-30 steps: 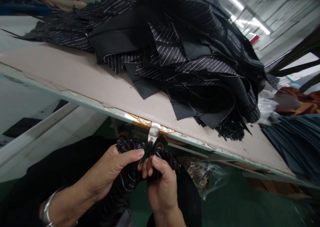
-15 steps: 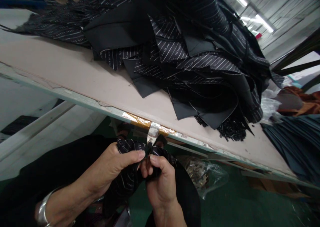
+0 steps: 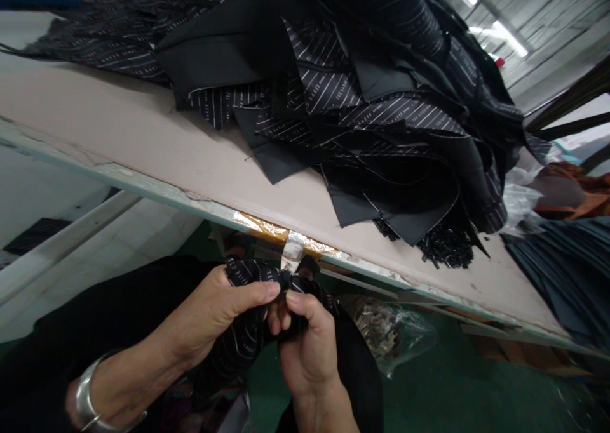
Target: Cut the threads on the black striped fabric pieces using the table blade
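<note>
My left hand is closed on a black printed fabric piece with white lettering and stripes, its thumb pressed along the top. Close beside it, my right hand pinches the same fabric, thumb and fingertips together. Between the two thumbs the cloth is bunched against the lower end of a pale metal tab at the table edge. What lies right between the fingertips is too dark and small to make out. Part of the fabric hangs down below my hands.
A big heap of black printed fabric pieces covers the far part of the table. Small black bits lie at its right, near stacked dark panels. Amber tape wraps the edge. A clear bag of small pieces sits below.
Both hands keep their grip and have barely moved. The bunched fabric has shifted slightly at the tab, and the view has tilted a little.
</note>
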### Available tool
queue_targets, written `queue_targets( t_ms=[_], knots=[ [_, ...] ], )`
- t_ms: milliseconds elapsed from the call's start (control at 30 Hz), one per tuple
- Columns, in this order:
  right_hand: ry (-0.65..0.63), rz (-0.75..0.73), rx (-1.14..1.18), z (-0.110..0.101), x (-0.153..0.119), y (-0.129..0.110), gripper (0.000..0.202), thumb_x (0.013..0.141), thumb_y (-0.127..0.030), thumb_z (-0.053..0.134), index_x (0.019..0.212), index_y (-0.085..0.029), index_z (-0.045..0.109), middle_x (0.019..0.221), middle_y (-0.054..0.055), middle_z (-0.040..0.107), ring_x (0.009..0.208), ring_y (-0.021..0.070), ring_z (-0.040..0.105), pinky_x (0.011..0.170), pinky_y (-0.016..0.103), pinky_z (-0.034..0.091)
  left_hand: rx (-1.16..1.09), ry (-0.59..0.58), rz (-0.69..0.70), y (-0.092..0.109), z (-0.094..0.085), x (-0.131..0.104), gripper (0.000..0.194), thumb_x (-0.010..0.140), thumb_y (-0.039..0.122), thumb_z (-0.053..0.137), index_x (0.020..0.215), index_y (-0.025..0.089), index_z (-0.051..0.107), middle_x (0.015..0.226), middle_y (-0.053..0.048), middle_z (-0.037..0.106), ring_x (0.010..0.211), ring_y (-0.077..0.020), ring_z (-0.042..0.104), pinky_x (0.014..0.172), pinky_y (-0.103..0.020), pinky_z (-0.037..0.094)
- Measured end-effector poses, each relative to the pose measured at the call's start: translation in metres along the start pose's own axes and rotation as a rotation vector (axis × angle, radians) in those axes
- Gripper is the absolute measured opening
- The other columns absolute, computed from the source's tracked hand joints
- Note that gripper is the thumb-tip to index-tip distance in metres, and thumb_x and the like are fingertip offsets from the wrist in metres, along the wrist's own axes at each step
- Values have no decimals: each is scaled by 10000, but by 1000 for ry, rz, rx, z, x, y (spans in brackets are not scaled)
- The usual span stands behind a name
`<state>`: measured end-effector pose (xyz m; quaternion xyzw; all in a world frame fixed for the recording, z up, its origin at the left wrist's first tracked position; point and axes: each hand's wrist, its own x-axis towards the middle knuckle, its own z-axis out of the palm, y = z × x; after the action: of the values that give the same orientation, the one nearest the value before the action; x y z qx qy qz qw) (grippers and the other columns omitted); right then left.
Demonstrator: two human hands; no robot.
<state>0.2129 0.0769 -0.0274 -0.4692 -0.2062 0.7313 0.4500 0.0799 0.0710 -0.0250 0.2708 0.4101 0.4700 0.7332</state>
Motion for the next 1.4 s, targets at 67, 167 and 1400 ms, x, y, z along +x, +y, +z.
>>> queue_targets(
  t_ms=[67, 167, 1400],
  knots=[
    [-15, 4, 2, 0, 0, -1, 295, 604, -345, 703, 388, -204, 561, 423, -5, 494, 482, 145, 466, 600, 316, 424, -4, 8, -2, -1, 0, 0, 270, 829, 319, 746, 599, 183, 784, 611, -37, 764, 591, -150, 671, 611, -207, 520],
    [-21, 3, 3, 0, 0, 0, 304, 615, -349, 706, 388, -206, 562, 431, 2, 506, 494, 153, 473, 608, 319, 420, 19, 35, 10, -1, 2, 0, 276, 814, 328, 754, 581, 181, 771, 591, -36, 751, 582, -152, 665, 611, -212, 522],
    [28, -71, 9, -5, -3, 9, 276, 654, -331, 778, 474, -183, 630, 493, -3, 558, 514, 145, 508, 592, 297, 453, -70, 58, -67, 4, 1, -2, 199, 723, 305, 824, 611, 144, 785, 586, -53, 735, 576, -148, 651, 596, -210, 526]
  ],
)
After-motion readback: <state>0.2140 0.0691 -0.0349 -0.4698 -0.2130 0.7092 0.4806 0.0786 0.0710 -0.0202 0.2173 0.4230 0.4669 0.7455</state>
